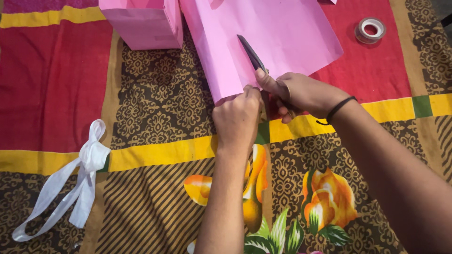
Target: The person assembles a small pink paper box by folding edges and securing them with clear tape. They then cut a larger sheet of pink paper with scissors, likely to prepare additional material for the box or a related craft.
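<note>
Head view, cutting step in hand. My left hand point(238, 117) is clenched on the near edge of the large pink paper sheet point(282, 37), pinning it against the patterned cloth of red, yellow and brown panels point(160, 103) that carries everything. My right hand point(301, 94), with a thin black band at the wrist, is closed around the handles of the dark-bladed scissors point(252, 54), whose blades point away from me across the sheet, some way in from its near edge. I judge the cut to be partly made, with most of the sheet ahead of the blades uncut. Continuing would call for the left hand to keep the paper taut and flat while the blades work forward along one line; a slack grip could let the sheet buckle or tear. The one container in view, an upright pink paper bag point(143, 23), stands at the far edge of the cloth, just beside the sheet; its opening is cut off by the frame, so I cannot tell its contents. A white ribbon bow point(84, 174) lies toward the near left corner, and a roll of clear tape point(370, 29) toward the far right corner, both well apart from the hands.
</note>
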